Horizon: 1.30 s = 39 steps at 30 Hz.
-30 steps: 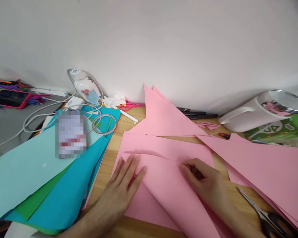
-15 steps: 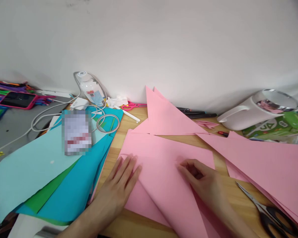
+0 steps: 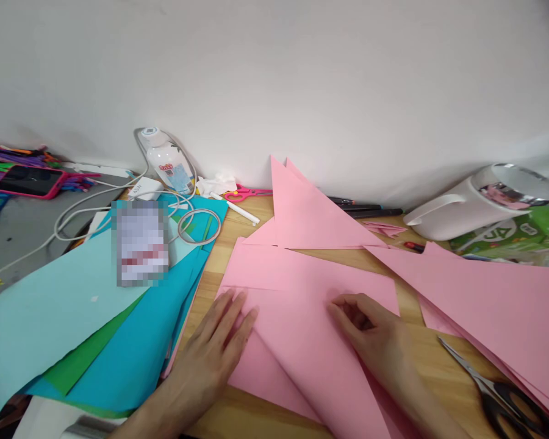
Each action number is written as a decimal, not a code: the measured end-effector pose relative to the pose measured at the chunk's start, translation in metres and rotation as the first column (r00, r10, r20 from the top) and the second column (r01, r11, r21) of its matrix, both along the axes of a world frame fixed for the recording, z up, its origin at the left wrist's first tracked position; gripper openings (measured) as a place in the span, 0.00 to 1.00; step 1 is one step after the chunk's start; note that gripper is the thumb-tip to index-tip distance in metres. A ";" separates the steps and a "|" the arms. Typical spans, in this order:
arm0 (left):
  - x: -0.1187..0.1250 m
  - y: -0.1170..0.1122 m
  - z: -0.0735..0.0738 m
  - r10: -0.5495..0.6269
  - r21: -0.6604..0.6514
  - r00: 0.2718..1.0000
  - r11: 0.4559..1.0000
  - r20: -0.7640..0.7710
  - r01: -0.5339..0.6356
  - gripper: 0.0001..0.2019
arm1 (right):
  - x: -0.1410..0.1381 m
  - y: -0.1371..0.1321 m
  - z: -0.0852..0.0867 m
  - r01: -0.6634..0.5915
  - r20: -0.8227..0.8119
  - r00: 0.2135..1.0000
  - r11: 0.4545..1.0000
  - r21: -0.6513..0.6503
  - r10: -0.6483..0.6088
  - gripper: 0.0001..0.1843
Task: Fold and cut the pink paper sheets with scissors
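Note:
In front of me a pink paper sheet (image 3: 297,335) lies bent over on itself, on top of more pink paper. My left hand (image 3: 217,347) rests flat on its left edge, fingers stretched and spread. With thumb and index finger together, my right hand (image 3: 370,329) pinches the sheet on its right side; the exact spot under the fingertips is hard to make out. Just beyond stands a folded pink paper triangle (image 3: 308,213), its points upright against the wall. Right of my right hand, black-handled scissors (image 3: 489,390) lie partly open.
More pink sheets (image 3: 494,305) spread at right, below a white mug-like pitcher (image 3: 466,204). At left, light-blue paper (image 3: 64,305) and teal paper (image 3: 132,347) lie under a blurred box (image 3: 141,244) and a white cable (image 3: 57,228). A white bottle (image 3: 167,161) stands near the wall.
My left hand has slid slightly down and back along the sheet, uncovering a crease by its fingertips. The right hand stays almost where it was, and the view has shifted a little.

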<state>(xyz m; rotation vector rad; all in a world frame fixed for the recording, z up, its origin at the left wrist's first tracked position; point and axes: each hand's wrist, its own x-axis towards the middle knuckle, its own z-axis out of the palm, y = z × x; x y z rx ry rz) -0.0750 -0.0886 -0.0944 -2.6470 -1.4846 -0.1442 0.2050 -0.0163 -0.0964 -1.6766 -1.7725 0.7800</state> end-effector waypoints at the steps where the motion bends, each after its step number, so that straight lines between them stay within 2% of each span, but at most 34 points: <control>1: 0.000 0.000 0.000 -0.001 -0.001 1.000 1.000 0.009 0.001 0.32 | 0.000 0.000 0.000 0.005 -0.001 1.000 1.000 -0.001 -0.005 0.07; 11: 0.001 0.004 0.004 -0.031 0.021 0.997 0.999 0.075 0.029 0.29 | 0.002 -0.001 -0.006 0.036 -0.046 0.998 0.999 -0.001 -0.037 0.08; 16: 0.000 0.005 0.004 -0.042 0.022 0.998 0.999 0.053 0.041 0.29 | 0.001 -0.002 0.002 0.012 -0.043 0.999 1.000 -0.009 -0.012 0.07; 21: 0.001 0.005 0.003 -0.037 0.009 0.997 0.999 0.065 0.037 0.29 | 0.000 -0.003 0.009 -0.016 -0.040 0.999 0.999 0.043 0.017 0.08; 39: 0.002 0.005 0.003 -0.029 0.026 0.999 0.999 0.041 0.028 0.29 | -0.002 0.000 0.011 -0.001 -0.029 1.000 0.998 0.060 0.003 0.10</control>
